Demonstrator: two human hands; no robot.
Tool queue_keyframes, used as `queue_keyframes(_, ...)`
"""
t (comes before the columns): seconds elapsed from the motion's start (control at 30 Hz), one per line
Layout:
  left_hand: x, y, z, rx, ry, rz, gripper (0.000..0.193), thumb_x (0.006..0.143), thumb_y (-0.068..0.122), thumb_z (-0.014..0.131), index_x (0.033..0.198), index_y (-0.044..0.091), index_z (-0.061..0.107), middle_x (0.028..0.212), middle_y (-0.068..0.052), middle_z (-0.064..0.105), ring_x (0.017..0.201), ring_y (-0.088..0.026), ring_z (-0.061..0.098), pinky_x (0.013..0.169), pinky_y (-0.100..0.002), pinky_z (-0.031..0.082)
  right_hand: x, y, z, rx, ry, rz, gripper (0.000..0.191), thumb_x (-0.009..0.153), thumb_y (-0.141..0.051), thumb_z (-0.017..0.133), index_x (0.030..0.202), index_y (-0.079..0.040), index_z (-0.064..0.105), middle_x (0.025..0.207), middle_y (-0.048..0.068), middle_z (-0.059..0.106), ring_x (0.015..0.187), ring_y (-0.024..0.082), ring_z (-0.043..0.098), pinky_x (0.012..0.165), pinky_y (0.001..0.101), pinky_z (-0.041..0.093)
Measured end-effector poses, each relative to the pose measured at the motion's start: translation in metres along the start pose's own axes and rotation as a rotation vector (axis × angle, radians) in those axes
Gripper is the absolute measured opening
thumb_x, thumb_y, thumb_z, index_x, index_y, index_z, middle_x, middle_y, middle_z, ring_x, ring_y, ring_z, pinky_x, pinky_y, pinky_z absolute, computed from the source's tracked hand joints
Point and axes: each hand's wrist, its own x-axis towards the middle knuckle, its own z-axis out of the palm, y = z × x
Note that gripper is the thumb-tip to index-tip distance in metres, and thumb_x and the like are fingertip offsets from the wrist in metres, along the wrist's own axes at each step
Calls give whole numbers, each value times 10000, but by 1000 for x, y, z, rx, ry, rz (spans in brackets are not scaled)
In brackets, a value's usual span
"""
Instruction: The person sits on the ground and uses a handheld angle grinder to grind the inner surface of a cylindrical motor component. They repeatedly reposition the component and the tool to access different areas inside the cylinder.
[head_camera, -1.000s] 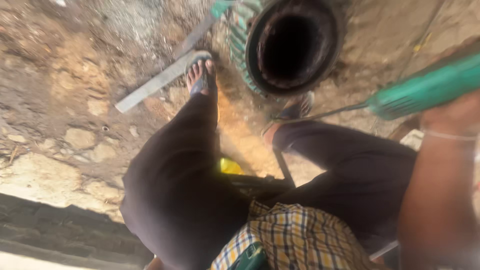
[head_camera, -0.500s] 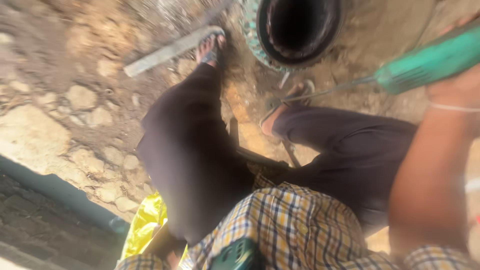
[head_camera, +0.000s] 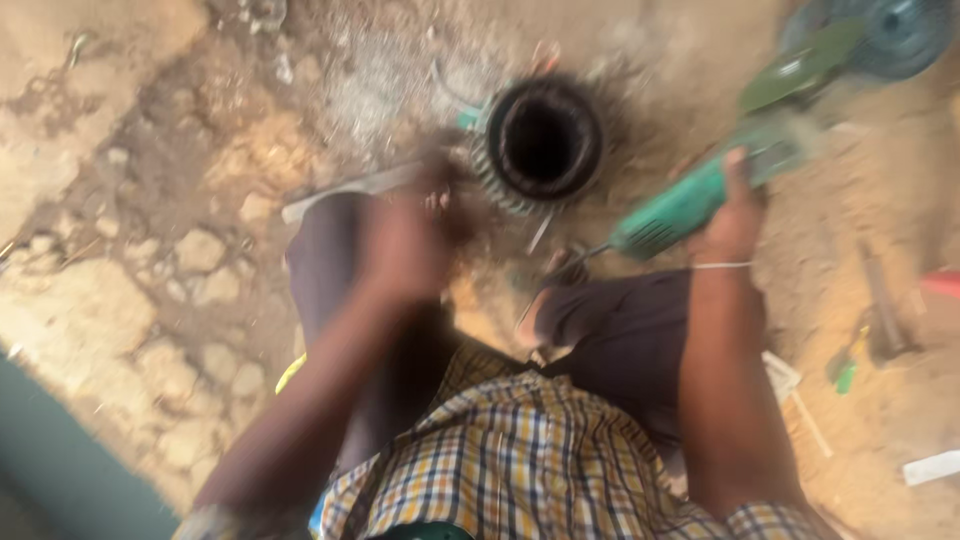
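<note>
- Since the earlier frame, the left hand (head_camera: 405, 245) has come up into view over the left knee, and the ring-shaped motor core (head_camera: 543, 140) now sits nearer the middle of the view.
- Motion blur hides that hand's fingers, so I cannot tell whether they are spread or closed; it hovers just short of the core and seems to touch nothing.
- Right hand (head_camera: 730, 215) is wrapped tight around the green angle grinder (head_camera: 700, 195), which it holds out to the side, likely to keep its disc end off the legs.
- Core lies flat on the dirt floor (head_camera: 150, 200), between the feet, its hollow facing up.
- Flat metal bar (head_camera: 345, 190) lies beside the left leg; small tools lie scattered at the right.
</note>
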Motion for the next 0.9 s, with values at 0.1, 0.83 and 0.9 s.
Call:
queue_keyframes(0.1,56,57,104,87,-349,269,1088,707,429,906,1518,34,298,1462,-265,499,1297,-417,540,1041,-472,467,7,8,10,54,33,53,464,957,-254,793,1265,-12,545,1065,140,649,948,305,693,867,471,617)
queue_keyframes(0.83,116,-15,218,-30,-453,-146,738,770,324,774,1335,30,402,1127,-244,707,1070,-423,694,933,-582,523,33,95,17,140,-92,294,691,980,-590,637,1334,-7,525,1192,171,607,1085,332,612,1015,497,536)
queue_keyframes(0.9,114,-17,214,-52,-446,-150,703,788,313,763,1322,26,408,1127,-247,709,1051,-423,703,937,-560,529,32,97,20,131,-92,280,700,985,-577,641,1366,-2,525,1210,174,612,1109,329,616,1027,480,537)
